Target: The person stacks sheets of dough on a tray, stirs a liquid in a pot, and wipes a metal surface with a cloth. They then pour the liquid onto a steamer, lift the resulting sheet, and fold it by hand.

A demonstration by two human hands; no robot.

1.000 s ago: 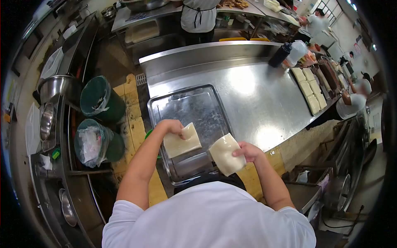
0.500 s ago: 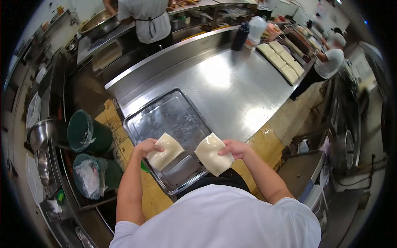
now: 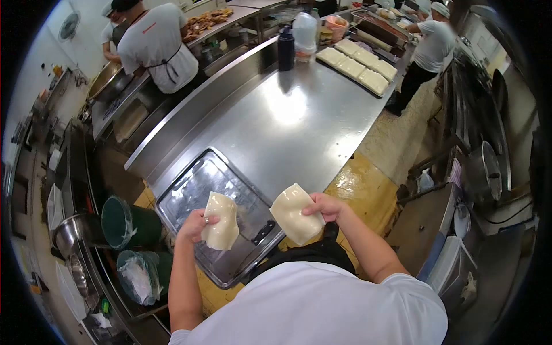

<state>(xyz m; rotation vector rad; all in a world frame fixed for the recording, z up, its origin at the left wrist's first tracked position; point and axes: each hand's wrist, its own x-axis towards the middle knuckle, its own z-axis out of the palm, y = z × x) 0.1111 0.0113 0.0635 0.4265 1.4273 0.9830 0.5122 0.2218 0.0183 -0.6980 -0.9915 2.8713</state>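
Note:
My left hand (image 3: 198,225) pinches a glossy, pale dough square (image 3: 223,221) by its left side, thumb on top. In my right hand (image 3: 325,207) is a second dough square (image 3: 295,215), gripped at its right edge. Both pieces are held up, apart from each other. Below the left one lies a dark metal tray (image 3: 183,188), wet or greasy on its surface, on the near end of the steel table. A black-handled knife (image 3: 263,231) rests in the tray between my hands; its blade is hard to make out.
At the steel table's (image 3: 247,135) far end, another tray holds several pale dough squares (image 3: 352,66). A dark bottle (image 3: 286,49) stands beside it. Two green bins (image 3: 122,223) are on my left. People in white shirts work beyond the table and at the far right.
My view has turned right, so the table and trays shift left in the picture. The left dough square has moved right and tipped more upright. Both hands keep their holds; the knife handle now shows.

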